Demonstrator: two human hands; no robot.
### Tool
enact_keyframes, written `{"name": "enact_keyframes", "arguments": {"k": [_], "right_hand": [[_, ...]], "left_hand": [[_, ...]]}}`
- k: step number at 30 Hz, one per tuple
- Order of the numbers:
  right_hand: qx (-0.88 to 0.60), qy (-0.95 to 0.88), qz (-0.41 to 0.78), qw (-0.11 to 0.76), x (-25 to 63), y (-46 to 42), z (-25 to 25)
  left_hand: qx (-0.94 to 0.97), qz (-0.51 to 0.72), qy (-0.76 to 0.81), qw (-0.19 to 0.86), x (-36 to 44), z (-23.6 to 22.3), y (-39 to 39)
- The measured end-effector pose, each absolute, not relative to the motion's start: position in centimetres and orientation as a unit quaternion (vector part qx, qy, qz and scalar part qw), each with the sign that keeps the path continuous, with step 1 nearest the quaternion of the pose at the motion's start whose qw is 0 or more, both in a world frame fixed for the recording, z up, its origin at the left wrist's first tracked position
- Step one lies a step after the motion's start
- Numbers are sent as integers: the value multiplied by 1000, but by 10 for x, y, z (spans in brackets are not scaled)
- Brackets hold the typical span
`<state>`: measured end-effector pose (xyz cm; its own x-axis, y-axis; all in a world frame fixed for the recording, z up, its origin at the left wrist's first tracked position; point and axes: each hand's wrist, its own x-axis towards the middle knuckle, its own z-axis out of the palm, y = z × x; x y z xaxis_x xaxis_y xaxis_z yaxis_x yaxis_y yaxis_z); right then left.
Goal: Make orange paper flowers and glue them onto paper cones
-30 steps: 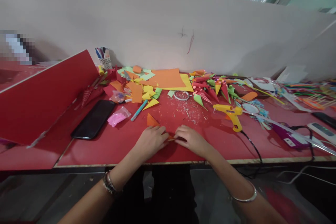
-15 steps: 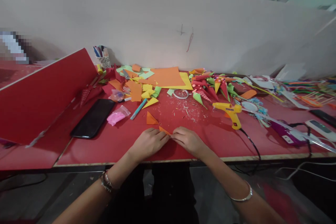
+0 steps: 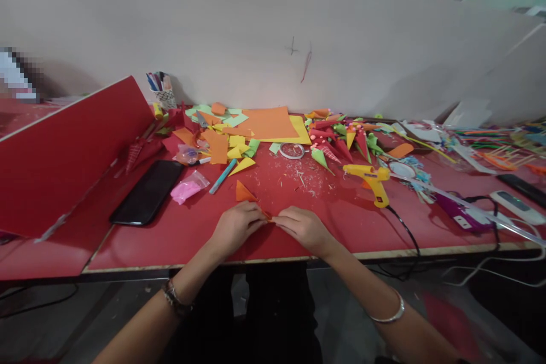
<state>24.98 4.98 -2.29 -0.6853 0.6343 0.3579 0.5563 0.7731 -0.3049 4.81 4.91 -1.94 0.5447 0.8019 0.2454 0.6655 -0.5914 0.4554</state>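
Observation:
Close to the table's front edge, my left hand and my right hand meet with fingertips pinched on a small piece of orange paper. Most of that paper is hidden by the fingers; only a narrow strip shows between them. Just beyond my left hand lies a loose orange paper triangle on the red table. A yellow paper triangle and a blue pen-like stick lie further back.
A yellow glue gun with a black cord lies to the right. At left are a black phone, a pink bag and a raised red board. Rolled paper cones and orange sheets fill the back.
The fingers have drawn in around the orange paper, so less of it shows than before. Both hands stay at nearly the same spot; the view has shifted slightly.

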Motion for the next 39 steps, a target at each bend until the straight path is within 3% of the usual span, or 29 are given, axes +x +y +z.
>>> {"name": "enact_keyframes", "arguments": {"k": [12, 24, 28, 35, 39], "right_hand": [[-357, -879, 191, 251, 241, 49, -25], [-411, -855, 253, 190, 231, 57, -5], [-415, -866, 196, 198, 231, 50, -10], [-408, -899, -76, 137, 224, 28, -19], [-420, -893, -95, 132, 222, 23, -17]], "left_hand": [[791, 256, 494, 255, 56, -18, 33], [875, 115, 455, 117, 50, -13, 36], [873, 85, 469, 104, 52, -9, 38], [857, 77, 500, 99, 56, -5, 37], [852, 77, 506, 112, 57, -3, 39]]}}
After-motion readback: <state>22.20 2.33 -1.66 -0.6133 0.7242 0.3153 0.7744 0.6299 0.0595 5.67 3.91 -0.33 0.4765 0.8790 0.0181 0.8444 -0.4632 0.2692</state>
